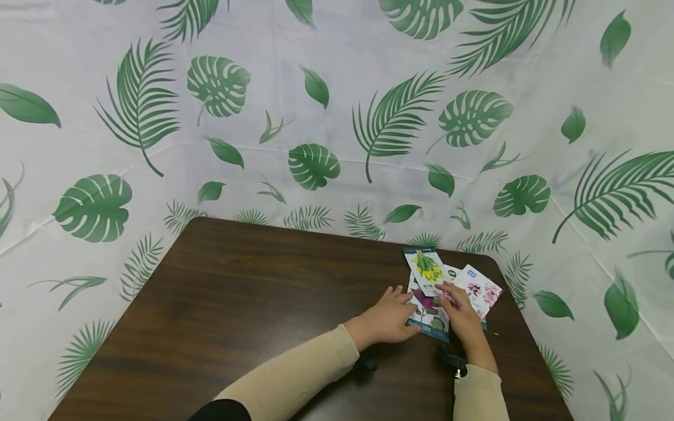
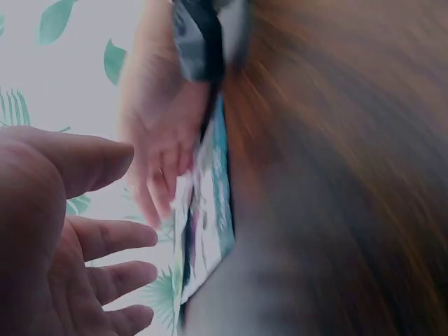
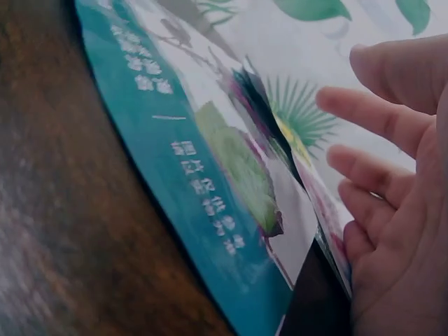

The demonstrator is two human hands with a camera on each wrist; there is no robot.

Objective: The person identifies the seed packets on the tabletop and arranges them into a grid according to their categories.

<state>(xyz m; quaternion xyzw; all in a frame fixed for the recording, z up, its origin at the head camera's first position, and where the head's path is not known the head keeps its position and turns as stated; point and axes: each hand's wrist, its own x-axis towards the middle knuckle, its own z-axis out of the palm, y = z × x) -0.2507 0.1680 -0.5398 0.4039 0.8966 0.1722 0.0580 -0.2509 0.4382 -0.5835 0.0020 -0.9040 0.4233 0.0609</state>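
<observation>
Several seed packets lie overlapped at the table's back right. The top one shows yellow flowers point(image 1: 425, 270). Partly under it is a purple vegetable packet point(image 1: 429, 320) with a teal bottom band, and to the right a packet with pink blossoms point(image 1: 480, 290). My left hand point(image 1: 387, 318) is at the purple packet's left edge, fingers spread and pointing toward it. My right hand point(image 1: 463, 316) hovers over the right side of the pile, fingertips close to the yellow-flower packet's lower end. In the right wrist view, the purple packet point(image 3: 175, 140) stretches beside my loosely bent fingers point(image 3: 378, 115).
The dark brown wooden table point(image 1: 253, 292) extends to the left. White cloth with green leaf prints point(image 1: 337, 117) hangs close behind the table and along its right side. A black strap point(image 1: 451, 358) circles the right wrist, and a dark device point(image 1: 367, 363) shows under the left.
</observation>
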